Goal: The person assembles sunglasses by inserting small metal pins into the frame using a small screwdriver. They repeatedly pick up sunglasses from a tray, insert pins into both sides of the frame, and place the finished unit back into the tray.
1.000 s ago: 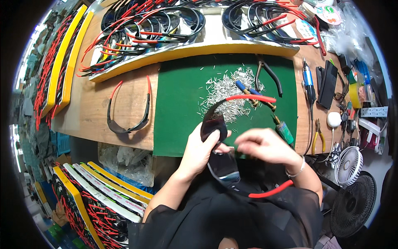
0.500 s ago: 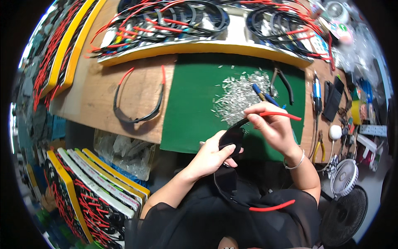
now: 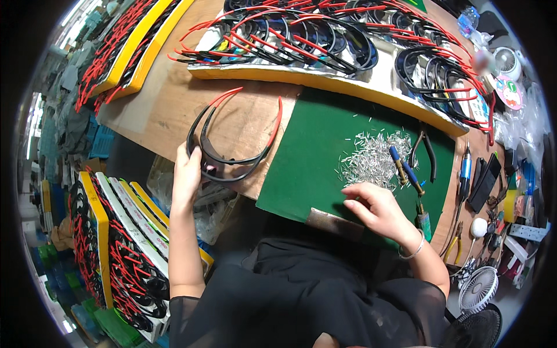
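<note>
At the left part of the table, my left hand (image 3: pixel 188 174) is closed on a pair of dark wraparound safety glasses (image 3: pixel 211 169) with red temple tips. Those glasses overlap a second, similar pair (image 3: pixel 255 165) on the bare wood; whether the two touch, I cannot tell. Above the green mat (image 3: pixel 307 145), my right hand (image 3: pixel 377 211) has its fingers loosely bent and the thumb apart, with nothing visible in it. Just beyond its fingertips lies a loose pile of small silvery metal pieces (image 3: pixel 368 162). Two blue-handled tools (image 3: pixel 411 175) rest at the pile's right side.
A yellow-edged tray (image 3: pixel 325 87) packed with glasses spans the back. More filled trays stand upright at left (image 3: pixel 96 232). Black-handled pliers (image 3: pixel 430 156), a blue-and-silver driver (image 3: pixel 465 171) and yellow-handled pliers (image 3: pixel 454 243) lie right. A metal bar (image 3: pixel 333 223) sits at the mat's front edge.
My left hand has carried the glasses from in front of my body to the pair on the left. My right hand has let go of the red-tipped temple. The view has shifted left.
</note>
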A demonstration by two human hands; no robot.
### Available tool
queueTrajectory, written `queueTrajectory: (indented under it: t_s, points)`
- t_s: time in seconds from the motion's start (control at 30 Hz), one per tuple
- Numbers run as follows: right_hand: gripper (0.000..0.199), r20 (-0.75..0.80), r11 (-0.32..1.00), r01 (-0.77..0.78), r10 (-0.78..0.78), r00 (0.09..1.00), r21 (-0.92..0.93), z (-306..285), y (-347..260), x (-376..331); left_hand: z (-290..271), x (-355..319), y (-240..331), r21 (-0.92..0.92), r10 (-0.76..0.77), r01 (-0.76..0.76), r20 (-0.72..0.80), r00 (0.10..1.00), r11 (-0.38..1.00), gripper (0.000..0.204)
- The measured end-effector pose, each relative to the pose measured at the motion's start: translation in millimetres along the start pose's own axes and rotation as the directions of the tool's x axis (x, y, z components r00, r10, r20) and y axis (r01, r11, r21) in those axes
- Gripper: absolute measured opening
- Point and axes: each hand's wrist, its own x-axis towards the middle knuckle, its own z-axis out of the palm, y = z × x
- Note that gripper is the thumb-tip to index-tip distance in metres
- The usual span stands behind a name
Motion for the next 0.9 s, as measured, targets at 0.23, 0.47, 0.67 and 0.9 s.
queueTrajectory:
  t_s: [0.23,0.47,0.67,0.9]
  points:
    - [0.023,-0.076,0.89,0.32,-0.362,0.929,-0.325,23.0,-19.6,35.2,21.3,15.6,5.1,0.408,0.306,-0.284,0.014,0.952,0.868,0.05]
    - [0.02,-0.051,0.587,0.572,-0.722,0.69,-0.573,111.8,-41.2,141.1,23.4,16.4,-7.2,0.162,0.224,-0.233,0.074,0.972,0.959,0.035]
    - [0.013,-0.08,0.465,0.422,-0.74,0.668,-0.778,107.1,-48.7,89.3,44.8,-44.3,31.6,0.055,0.287,-0.294,0.111,0.951,0.954,0.044]
    - [0.01,-0.211,0.32,-0.001,-0.622,0.754,-0.948,-27.2,-44.8,51.7,139.6,-37.8,122.7,-0.294,0.473,-0.385,0.34,0.813,0.875,0.052]
